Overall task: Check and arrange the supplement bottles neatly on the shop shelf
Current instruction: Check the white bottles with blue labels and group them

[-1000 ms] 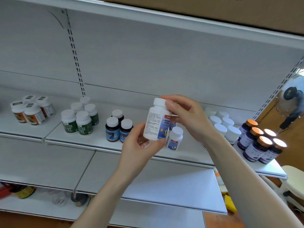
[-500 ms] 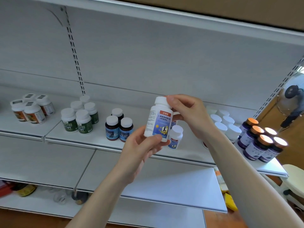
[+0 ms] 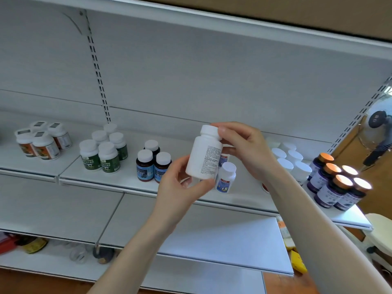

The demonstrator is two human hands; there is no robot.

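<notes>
I held one white bottle [image 3: 204,154] in front of the shelf [image 3: 127,177], clear of its surface. My left hand [image 3: 182,187] pinched its base between thumb and fingers, and my right hand [image 3: 239,145] pinched the white cap between thumb and fingertips. The bottle stood nearly upright, long axis vertical, cap up and tipped a little to the right; the fine-print side of its label faced me.

On the shelf behind it I counted four orange-labelled bottles [image 3: 43,143] at the far left, five green-labelled bottles [image 3: 104,149], three dark bottles with blue labels [image 3: 151,164], and one small white bottle [image 3: 226,177] just right of my left hand, with another partly hidden behind the held one. Further right stood a cluster of white-capped bottles [image 3: 288,158], the count unclear behind my right arm, then five purple bottles with copper caps [image 3: 335,183]. All stood upright with caps on.
</notes>
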